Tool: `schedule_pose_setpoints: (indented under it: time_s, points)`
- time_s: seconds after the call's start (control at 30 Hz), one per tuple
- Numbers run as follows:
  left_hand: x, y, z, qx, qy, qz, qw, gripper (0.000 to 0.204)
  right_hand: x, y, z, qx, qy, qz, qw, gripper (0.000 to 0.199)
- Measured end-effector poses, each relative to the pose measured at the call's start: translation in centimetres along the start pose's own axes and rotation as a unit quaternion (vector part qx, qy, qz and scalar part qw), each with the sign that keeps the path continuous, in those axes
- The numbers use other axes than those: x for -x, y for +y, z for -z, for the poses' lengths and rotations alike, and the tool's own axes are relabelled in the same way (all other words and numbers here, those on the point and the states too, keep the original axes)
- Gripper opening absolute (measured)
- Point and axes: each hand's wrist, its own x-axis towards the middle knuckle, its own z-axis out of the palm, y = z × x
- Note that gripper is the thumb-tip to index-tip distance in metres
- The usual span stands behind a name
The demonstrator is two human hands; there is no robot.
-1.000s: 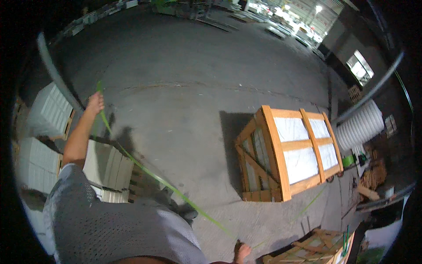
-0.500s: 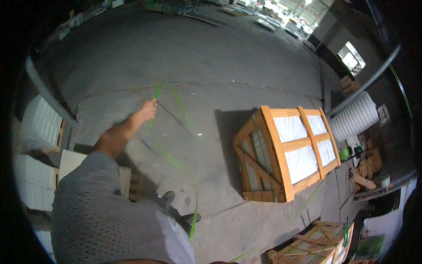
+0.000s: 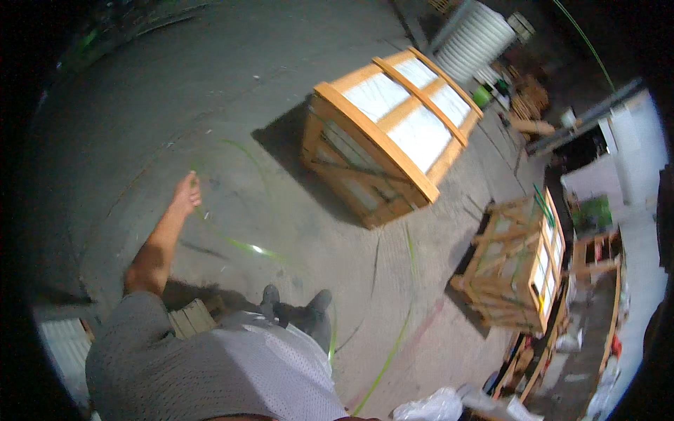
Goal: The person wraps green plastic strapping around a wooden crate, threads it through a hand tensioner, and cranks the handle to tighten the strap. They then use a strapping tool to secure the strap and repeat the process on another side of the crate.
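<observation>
My left hand (image 3: 188,194) is stretched out over the floor on the left, its fingers closed round a thin green packing strap (image 3: 254,248). From the hand the strap loops through the air, partly smeared by motion, and further green lengths trail by my shoes. A large wooden crate (image 3: 393,116) with white panels between its slats stands ahead to the right of the hand, apart from it. To the right sits a smaller wooden crate (image 3: 516,256) with a dark green strap bundle (image 3: 543,208) on top. My right hand does not show.
A green strap length (image 3: 387,361) lies across the concrete floor to the right of my feet. Behind the large crate stands a white ribbed roll (image 3: 476,38). Shelving (image 3: 590,330) with loose goods lines the right side, and clear plastic wrap (image 3: 430,407) lies near the bottom edge.
My view has swung to the right, bringing the smaller crate and shelving further in. The left hand still grips the strap, whose loop has changed shape.
</observation>
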Motion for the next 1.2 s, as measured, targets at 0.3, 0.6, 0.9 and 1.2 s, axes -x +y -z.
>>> schedule_pose_setpoints:
  time_s: [0.3,0.6,0.9,1.2]
  points:
    - [9.7,5.4,-1.5,-0.112,-0.063,-0.111,0.986,0.032,0.6,1.8,-2.0,-0.107,-0.108,0.181,0.972,0.046]
    - [18.6,3.3,-1.9,-0.246,-0.105,-0.103,0.958,0.032,-4.1,-14.0,15.1,-0.095,0.118,0.172,0.973,0.052]
    - [23.3,-3.3,-5.2,-0.416,-0.371,-0.167,0.813,0.036,-5.2,-38.7,33.7,-0.645,-0.270,0.370,0.611,0.052]
    - [19.3,-5.2,-12.0,-0.398,-0.356,-0.102,0.839,0.037,-10.7,-45.3,47.8,-0.493,-0.131,0.497,0.702,0.030]
